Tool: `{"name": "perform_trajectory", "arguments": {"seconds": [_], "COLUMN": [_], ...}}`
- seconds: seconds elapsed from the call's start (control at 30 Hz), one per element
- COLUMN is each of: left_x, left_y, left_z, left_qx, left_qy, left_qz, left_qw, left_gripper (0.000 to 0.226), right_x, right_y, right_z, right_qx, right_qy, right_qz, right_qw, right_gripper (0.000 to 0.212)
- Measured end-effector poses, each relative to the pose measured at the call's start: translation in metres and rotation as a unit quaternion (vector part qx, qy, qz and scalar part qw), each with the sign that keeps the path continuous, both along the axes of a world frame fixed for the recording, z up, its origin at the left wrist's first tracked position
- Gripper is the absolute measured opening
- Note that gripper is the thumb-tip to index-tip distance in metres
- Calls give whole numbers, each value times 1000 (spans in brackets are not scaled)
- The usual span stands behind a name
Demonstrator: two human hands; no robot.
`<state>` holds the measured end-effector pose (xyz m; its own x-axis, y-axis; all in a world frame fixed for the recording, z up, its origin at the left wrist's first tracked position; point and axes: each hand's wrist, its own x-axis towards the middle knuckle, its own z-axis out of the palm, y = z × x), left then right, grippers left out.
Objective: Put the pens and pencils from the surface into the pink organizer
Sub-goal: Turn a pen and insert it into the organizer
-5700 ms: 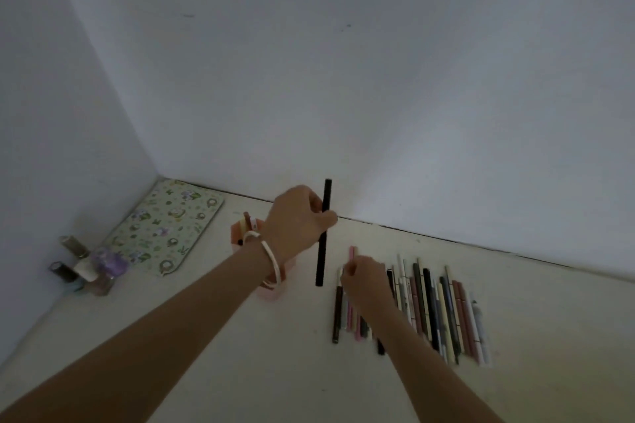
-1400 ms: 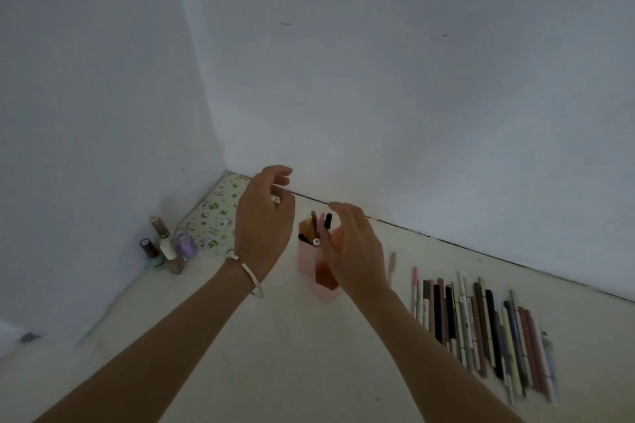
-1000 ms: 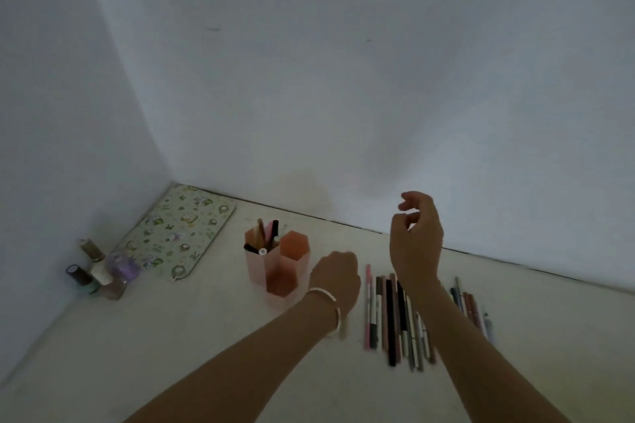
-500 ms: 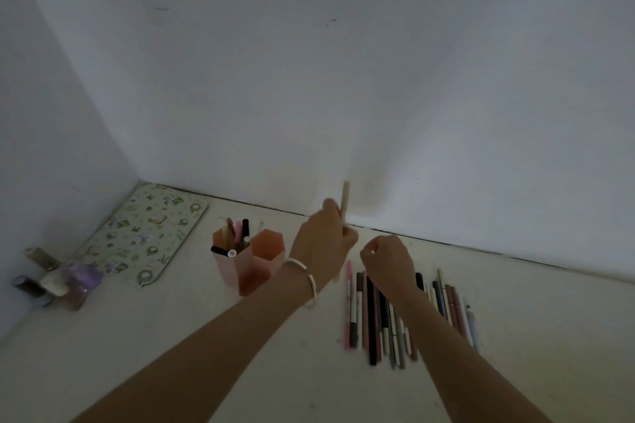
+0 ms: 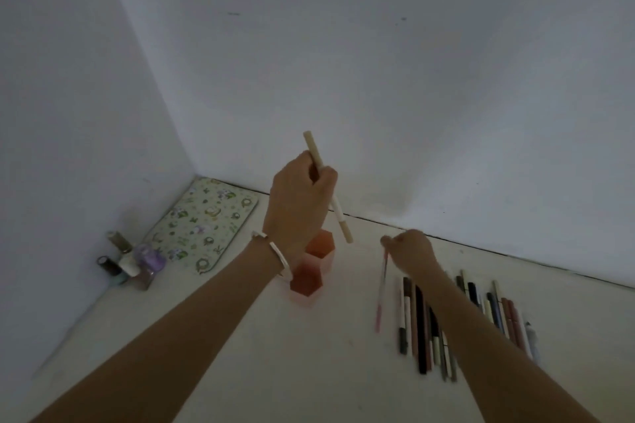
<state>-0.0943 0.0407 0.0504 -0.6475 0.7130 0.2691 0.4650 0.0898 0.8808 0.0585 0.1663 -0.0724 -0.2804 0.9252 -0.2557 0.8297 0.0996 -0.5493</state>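
My left hand (image 5: 298, 203) is raised above the pink organizer (image 5: 314, 271) and grips a beige pen (image 5: 340, 216), which is tilted with its lower tip just right of the organizer's back cell. The hand and wrist hide most of the organizer. My right hand (image 5: 409, 252) pinches the top end of a thin pink pen (image 5: 380, 295), whose lower end hangs near the surface, blurred. A row of several pens and pencils (image 5: 464, 323) lies on the surface to the right, partly under my right forearm.
A patterned flat pouch (image 5: 206, 223) lies in the back left corner. Small bottles (image 5: 132, 268) stand by the left wall. White walls close the back and left sides. The pale surface (image 5: 275, 371) extends toward me.
My left hand has lifted the beige pen higher and carried it left, over the organizer. My right hand has taken hold of the pink pen's top and raised that end off the row.
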Motion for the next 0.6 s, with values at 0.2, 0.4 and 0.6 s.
{"name": "perform_trajectory", "arguments": {"seconds": [0.2, 0.4, 0.6], "left_x": [-44, -50, -48], "left_y": [-37, -47, -54], "left_z": [-12, -52, -78], "left_qx": [-2, -66, -169], "left_qy": [24, 94, 146], "left_qz": [89, 104, 92], "left_qw": [996, 988, 970], "left_gripper": [18, 20, 18], "right_x": [-18, -43, -59], "right_y": [-22, -69, -95], "right_z": [96, 119, 98], "right_qx": [-4, 82, 132], "right_qy": [379, 550, 559], "right_qz": [-46, -88, -72], "right_qw": [924, 826, 816], "right_gripper": [15, 8, 22]}}
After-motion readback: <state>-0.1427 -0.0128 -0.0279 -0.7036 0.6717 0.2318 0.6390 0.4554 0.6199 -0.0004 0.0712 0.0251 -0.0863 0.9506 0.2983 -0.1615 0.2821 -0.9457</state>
